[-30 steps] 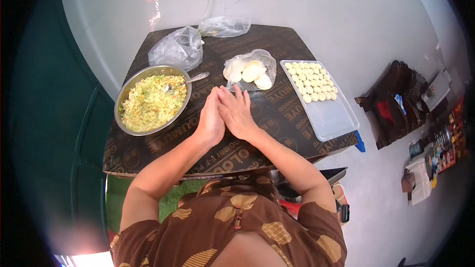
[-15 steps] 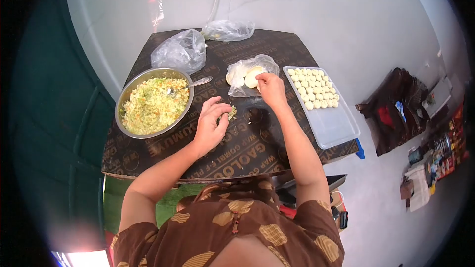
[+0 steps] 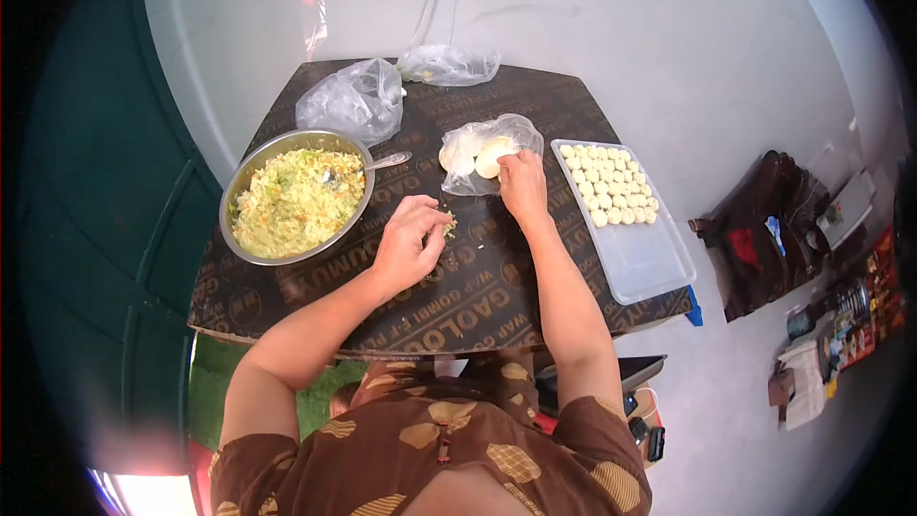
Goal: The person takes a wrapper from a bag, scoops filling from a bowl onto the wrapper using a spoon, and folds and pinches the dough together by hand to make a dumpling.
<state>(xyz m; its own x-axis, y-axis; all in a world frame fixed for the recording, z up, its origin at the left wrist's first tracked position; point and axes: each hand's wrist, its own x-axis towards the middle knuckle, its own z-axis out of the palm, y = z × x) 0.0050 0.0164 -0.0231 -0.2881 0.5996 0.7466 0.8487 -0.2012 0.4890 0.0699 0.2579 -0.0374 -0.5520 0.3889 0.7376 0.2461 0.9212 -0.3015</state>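
Observation:
My right hand (image 3: 522, 186) pinches the edge of a round, pale dumpling wrapper (image 3: 492, 159) at the mouth of a clear plastic bag (image 3: 464, 182). More wrappers lie stacked in that bag. My left hand (image 3: 411, 239) rests low over the table, its fingers bent and the thumb apart. A little chopped filling (image 3: 451, 224) shows by its fingertips, and I see nothing gripped there. To the left stands a metal bowl (image 3: 234, 237) of chopped vegetable filling (image 3: 298, 203), with a spoon (image 3: 390, 161) leaning on its rim.
A plastic tray (image 3: 650, 263) on the right bears rows of small dumplings (image 3: 609, 183) in its far part. Two clear bags (image 3: 351, 103) lie at the back of the dark printed table (image 3: 458, 301). A brown sofa (image 3: 764, 229) stands farther right.
The view has shifted slightly. My right hand stays at the bag and has drawn the wrapper a little towards me. My left hand has hardly moved.

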